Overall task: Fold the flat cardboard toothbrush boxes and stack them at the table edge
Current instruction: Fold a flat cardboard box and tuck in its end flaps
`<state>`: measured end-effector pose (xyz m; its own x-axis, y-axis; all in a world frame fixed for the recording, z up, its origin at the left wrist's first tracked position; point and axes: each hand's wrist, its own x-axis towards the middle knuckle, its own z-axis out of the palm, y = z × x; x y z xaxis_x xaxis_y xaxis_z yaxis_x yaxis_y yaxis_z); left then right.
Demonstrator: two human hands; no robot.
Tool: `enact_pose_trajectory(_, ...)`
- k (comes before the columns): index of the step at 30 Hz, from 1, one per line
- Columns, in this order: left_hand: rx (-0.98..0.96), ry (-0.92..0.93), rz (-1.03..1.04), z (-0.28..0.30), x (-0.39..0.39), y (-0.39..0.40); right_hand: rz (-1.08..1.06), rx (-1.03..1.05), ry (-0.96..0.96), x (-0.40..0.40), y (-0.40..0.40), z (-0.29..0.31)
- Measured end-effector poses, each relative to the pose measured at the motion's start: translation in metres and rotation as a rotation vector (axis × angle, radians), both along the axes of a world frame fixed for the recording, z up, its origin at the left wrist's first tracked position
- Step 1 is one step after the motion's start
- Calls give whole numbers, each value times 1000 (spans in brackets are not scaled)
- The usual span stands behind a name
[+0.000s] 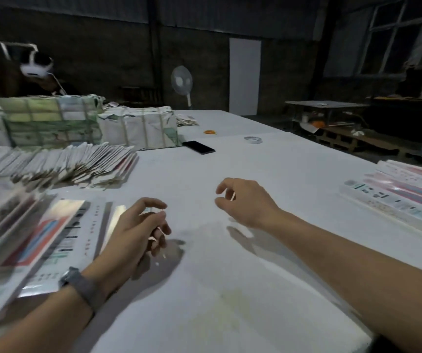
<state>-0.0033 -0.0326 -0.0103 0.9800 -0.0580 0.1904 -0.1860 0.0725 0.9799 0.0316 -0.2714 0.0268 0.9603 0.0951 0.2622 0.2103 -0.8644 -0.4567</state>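
Flat boxes beside left grip

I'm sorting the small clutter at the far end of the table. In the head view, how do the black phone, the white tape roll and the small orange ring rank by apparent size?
1. Flat black phone, largest.
2. White tape roll.
3. Small orange ring, smallest, though it lies farthest from the camera, so its true size against the roll is unsure.

Before you, a white table carries flat boxes printed in red, blue and silver, a grey watch strap, a black phone, an orange ring and green-and-white strapped bundles.
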Motion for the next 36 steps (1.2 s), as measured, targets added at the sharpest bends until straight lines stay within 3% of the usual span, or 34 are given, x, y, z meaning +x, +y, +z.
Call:
enact_pose_trajectory(4,180,-116,122,1,-3,5,177,81,-26,5,82,-11)
enact_pose_trajectory(6,512,-314,295,-1,1,16,201,110,-22,9,102,-24)
enact_pose_trajectory(8,970,-438,422,0,3,24,197,134,-28,10,105,-36)
enact_pose_trajectory(11,1422,-289,463,-2,8,35,206,218,-79,15,100,-44)
enact_pose_trajectory(17,1652,-118,480,2,9,41,202,354,-69,18,100,-46)
enact_pose_trajectory(24,1663,-190,446,19,-2,28,182,450,-63,21,99,-47)
enact_pose_trajectory(29,1576,-262,541,51,-3,44,159,589,-29,23,100,-46)
enact_pose_trajectory(31,1386,-286,568,62,-1,55,172,625,-4,23,100,-47)
enact_pose_trajectory(36,608,-251,475,46,7,42,257,826,82,19,103,-43)
